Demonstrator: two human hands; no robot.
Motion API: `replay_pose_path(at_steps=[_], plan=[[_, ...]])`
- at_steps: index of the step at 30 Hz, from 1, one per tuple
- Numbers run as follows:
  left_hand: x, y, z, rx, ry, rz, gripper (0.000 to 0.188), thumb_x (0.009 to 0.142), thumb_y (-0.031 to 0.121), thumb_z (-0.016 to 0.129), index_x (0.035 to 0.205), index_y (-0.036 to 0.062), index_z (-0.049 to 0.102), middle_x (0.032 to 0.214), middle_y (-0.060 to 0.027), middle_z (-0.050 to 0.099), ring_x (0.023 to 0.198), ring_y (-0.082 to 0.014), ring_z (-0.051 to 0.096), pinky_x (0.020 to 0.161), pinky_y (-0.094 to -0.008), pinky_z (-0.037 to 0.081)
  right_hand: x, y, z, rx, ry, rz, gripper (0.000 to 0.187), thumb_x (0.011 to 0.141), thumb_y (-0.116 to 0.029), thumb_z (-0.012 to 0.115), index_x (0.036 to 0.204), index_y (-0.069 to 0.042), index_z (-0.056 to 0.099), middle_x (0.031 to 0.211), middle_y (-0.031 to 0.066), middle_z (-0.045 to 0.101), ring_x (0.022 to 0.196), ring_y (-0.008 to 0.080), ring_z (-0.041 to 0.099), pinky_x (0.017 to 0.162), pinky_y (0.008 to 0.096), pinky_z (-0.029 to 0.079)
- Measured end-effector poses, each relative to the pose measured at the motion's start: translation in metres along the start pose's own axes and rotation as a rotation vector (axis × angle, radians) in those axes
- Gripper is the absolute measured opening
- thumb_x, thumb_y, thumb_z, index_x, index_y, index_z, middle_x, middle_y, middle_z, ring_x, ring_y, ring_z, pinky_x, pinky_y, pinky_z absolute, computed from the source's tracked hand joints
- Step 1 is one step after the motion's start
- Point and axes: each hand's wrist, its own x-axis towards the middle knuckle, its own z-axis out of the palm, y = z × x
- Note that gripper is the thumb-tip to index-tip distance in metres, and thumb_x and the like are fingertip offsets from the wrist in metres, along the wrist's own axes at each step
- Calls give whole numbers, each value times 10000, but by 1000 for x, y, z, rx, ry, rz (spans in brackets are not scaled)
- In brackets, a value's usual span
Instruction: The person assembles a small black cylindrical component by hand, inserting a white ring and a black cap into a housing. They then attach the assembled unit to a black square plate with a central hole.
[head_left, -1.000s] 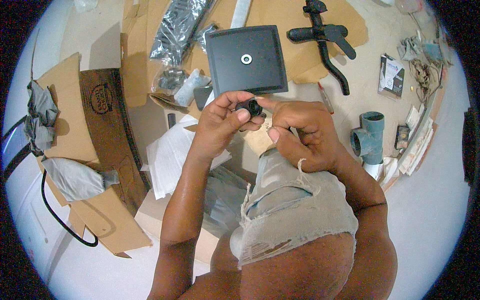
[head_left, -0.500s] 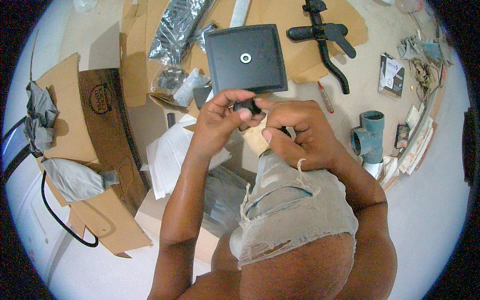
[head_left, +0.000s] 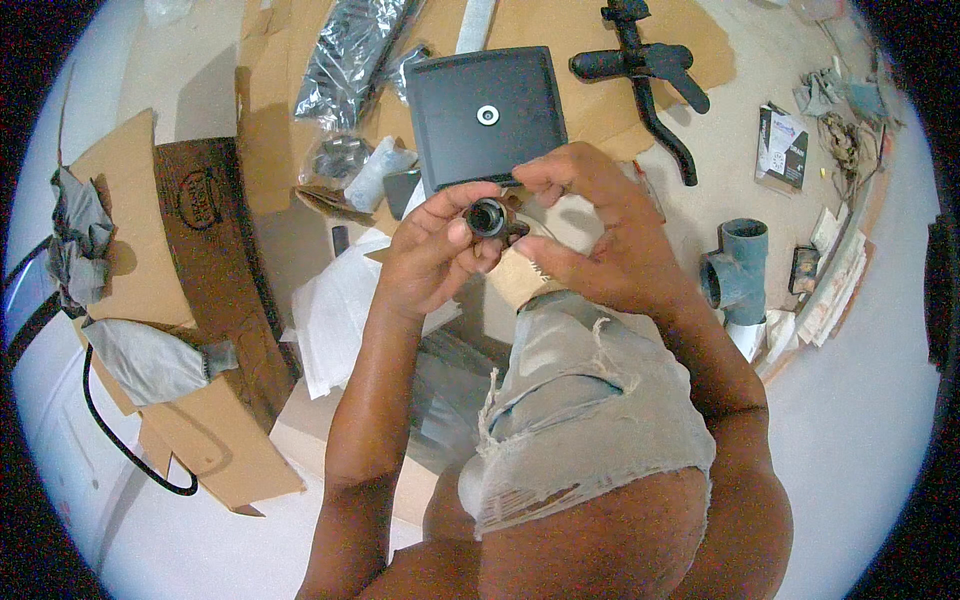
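Observation:
In front of my raised knee, my left hand (head_left: 425, 255) grips a small black round fitting (head_left: 486, 219) between thumb and fingers. Its hollow end faces up towards me. My right hand (head_left: 615, 240) is at the fitting's right side, thumb and forefinger spread apart. The right thumb tip is close to a small dark part on the fitting; whether they touch I cannot tell. A tan piece with a jagged edge (head_left: 522, 280) shows below the hands. Just beyond them lies a square black shower head (head_left: 488, 150) with a pale ring at its centre.
A black mixer tap (head_left: 640, 65) lies on flattened cardboard at the far right. Nearer are a grey pipe tee (head_left: 742, 255) and a small printed packet (head_left: 781, 148). Plastic-wrapped parts (head_left: 350, 60) lie far left, white sheets (head_left: 335, 310) nearer, and an open cardboard box (head_left: 215, 420) at left.
My right thumb and forefinger have moved apart from their pinch, and that hand has lifted slightly. The fitting in my left hand has turned, so its hollow end now shows.

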Motion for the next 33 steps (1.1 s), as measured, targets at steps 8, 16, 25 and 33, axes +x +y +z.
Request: replay_pose_path(at_steps=[8,16,25,33], plan=[[0,-4,6,-19,26,-10,415,919,191,657,1269,8,529,1133,-155,645,913,-179,642,726,-280,506,4,-2,12,-258,33,-228,432,678,-61,799,1060,-49,598,1077,154,582,1007,306,588,870,381,477],[3,-3,0,115,51,-36,413,912,158,658,1263,-11,520,1128,-148,641,923,-198,661,747,-295,545,-1,1,11,-278,-20,-139,379,738,-165,760,1079,-63,629,1034,133,592,980,339,582,855,406,491],[-3,3,4,165,87,-39,410,907,123,658,1264,-35,534,1166,-170,636,1034,-235,660,858,-328,582,-1,5,13,-177,18,-90,356,750,-155,753,1073,-80,624,957,129,607,921,331,603,826,407,495],[-3,-5,0,151,85,-49,402,922,144,639,1266,-42,546,1190,-172,635,1066,-243,651,890,-347,576,-5,3,20,-158,-25,19,354,754,-148,735,1071,-62,605,960,138,614,890,321,621,808,409,499]])
